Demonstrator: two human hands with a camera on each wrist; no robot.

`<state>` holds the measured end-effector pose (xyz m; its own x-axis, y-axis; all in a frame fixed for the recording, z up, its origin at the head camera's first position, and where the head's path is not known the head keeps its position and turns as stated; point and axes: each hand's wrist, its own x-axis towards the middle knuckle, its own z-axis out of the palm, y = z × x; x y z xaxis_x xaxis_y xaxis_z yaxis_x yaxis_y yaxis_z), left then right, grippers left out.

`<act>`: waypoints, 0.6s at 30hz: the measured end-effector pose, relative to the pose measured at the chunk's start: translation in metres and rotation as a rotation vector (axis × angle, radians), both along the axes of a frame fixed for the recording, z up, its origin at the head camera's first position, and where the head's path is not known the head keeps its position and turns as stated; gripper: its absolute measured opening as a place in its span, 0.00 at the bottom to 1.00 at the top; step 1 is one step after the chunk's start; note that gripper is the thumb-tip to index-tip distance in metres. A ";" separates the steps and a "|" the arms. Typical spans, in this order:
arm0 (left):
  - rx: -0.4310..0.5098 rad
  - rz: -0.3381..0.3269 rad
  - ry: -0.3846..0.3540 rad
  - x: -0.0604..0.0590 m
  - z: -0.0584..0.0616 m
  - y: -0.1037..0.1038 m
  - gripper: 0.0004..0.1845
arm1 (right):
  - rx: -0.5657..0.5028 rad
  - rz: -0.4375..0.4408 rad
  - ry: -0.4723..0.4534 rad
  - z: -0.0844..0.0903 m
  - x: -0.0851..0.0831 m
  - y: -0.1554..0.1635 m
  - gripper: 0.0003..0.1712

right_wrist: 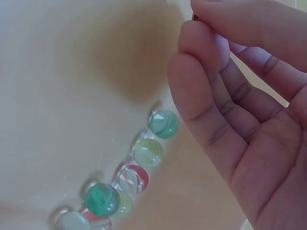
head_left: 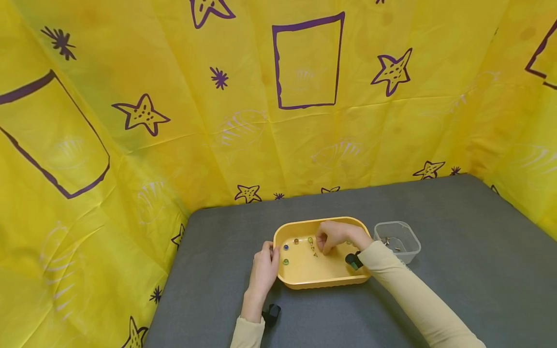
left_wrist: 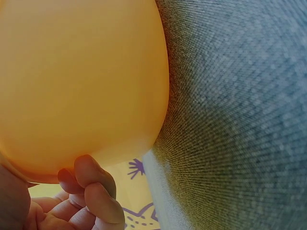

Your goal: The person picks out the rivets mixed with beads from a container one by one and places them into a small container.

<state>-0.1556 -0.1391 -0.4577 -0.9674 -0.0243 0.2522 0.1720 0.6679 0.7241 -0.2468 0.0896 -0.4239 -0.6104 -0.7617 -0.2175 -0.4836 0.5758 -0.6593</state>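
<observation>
The left hand (head_left: 263, 265) was pinching the left rim of the yellow tray (head_left: 309, 273) on the counter (head_left: 217, 270). Over the tray's marbles (head_left: 285, 262) and small golden pieces (head_left: 315, 254), the right hand (head_left: 331, 236) pinched one tiny thing (right_wrist: 195, 17), mostly hidden; a clear container (head_left: 416, 247) stood just beside the tray, at right

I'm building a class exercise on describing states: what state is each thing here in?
Tray: upright, lidless
Marbles: loose inside the tray
Gold pieces: in the tray, roughly in a row
Tub: lidless, mostly empty
Left hand: gripping the tray's left edge
Right hand: pinching a small piece, mostly hidden
Curtain: hanging, creased
</observation>
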 end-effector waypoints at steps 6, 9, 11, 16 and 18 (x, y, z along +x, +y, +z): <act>-0.003 0.004 -0.002 0.000 0.001 0.000 0.09 | -0.008 0.001 0.005 0.002 0.000 0.003 0.05; 0.003 0.002 -0.003 0.001 0.001 0.000 0.09 | -0.008 -0.013 -0.009 0.004 -0.001 0.006 0.05; 0.005 0.002 -0.009 0.001 0.001 0.000 0.10 | -0.011 -0.022 -0.016 0.006 -0.001 0.007 0.05; 0.004 0.004 -0.015 0.000 0.000 0.000 0.10 | -0.003 -0.026 0.006 0.009 0.000 0.011 0.05; 0.003 0.004 -0.017 0.000 0.000 0.000 0.10 | 0.006 -0.028 0.021 0.011 0.000 0.013 0.05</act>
<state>-0.1556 -0.1391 -0.4575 -0.9713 -0.0291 0.2361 0.1572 0.6663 0.7289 -0.2471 0.1024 -0.4132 -0.6357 -0.7431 -0.2092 -0.4807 0.5931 -0.6459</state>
